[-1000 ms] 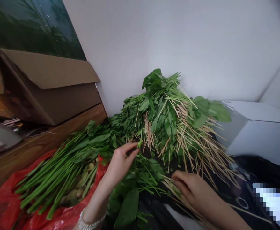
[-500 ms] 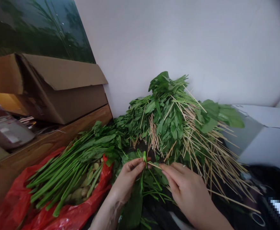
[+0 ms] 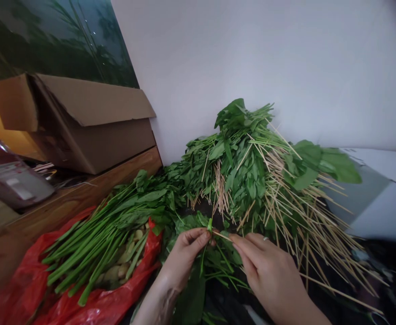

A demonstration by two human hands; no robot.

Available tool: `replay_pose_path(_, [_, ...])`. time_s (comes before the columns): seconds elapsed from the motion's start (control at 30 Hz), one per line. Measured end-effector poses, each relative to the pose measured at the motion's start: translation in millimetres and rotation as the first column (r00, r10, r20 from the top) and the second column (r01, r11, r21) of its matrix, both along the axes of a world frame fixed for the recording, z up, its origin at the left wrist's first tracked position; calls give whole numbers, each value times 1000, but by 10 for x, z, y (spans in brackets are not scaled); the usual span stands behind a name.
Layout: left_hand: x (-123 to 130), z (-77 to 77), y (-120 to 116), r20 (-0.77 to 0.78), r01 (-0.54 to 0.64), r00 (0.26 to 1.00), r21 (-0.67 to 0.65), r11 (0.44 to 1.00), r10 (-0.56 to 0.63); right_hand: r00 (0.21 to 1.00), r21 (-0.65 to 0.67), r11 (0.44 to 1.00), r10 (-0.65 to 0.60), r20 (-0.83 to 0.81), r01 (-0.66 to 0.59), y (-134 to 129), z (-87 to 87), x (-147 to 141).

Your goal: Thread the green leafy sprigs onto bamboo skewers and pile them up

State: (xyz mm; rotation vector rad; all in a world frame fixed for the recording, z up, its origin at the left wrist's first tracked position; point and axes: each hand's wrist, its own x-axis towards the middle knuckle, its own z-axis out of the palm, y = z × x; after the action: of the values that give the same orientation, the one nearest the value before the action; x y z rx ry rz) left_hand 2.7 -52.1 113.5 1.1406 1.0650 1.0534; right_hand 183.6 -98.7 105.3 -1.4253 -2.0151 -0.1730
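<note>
Between thumb and fingertips, my left hand [image 3: 184, 253] pinches a folded leafy green [image 3: 210, 224], whose stem hangs down below. My right hand [image 3: 270, 264] is closed on a thin wooden skewer [image 3: 222, 236] that points left. The skewer's tip meets the folded green at my left fingertips; whether it passes through cannot be seen. Loose leafy greens [image 3: 230, 266] lie beneath and between both hands. Beyond them is a heap of skewered greens [image 3: 241, 167], with many bare skewer ends [image 3: 306, 216] fanning out to the right.
A red plastic bag [image 3: 113, 302] at the left holds long green stalks [image 3: 93, 253] and pale, roundish pieces. An open cardboard box [image 3: 117, 140] stands on a wooden surface [image 3: 130, 167] behind it. A white box [image 3: 374, 203] is at the right, against the white wall [image 3: 262, 54].
The whole scene has shifted slightly to the right in view. Both hands keep their hold on the green and the skewer, with little change between them.
</note>
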Motion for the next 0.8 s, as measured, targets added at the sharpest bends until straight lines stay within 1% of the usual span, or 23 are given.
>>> replay_pose_path(0.17, [-17, -9, 13, -18, 1, 1000, 10, 1000, -1, 1000, 18, 1000, -4, 6, 4, 0, -7, -4])
replay_pose_path(0.3, [-22, 2, -1, -12, 18, 1000, -17, 1000, -19, 1000, 28, 1000, 9, 18, -10, 1, -8, 1])
replay_pose_path(0.53, [-39, -26, -25, 97, 61, 994, -47, 997, -57, 996, 19, 998, 57, -61, -56, -13, -49, -42])
replay_pose_path(0.7, [-38, -77, -14, 166, 62, 985, -68, 996, -50, 989, -7, 997, 76, -128, -77, -4, -120, -86])
replay_pose_path(0.8, [-38, -107, 9, 203, 59, 978, -97, 994, -39, 981, -29, 994, 95, -168, -101, 6, -124, -88])
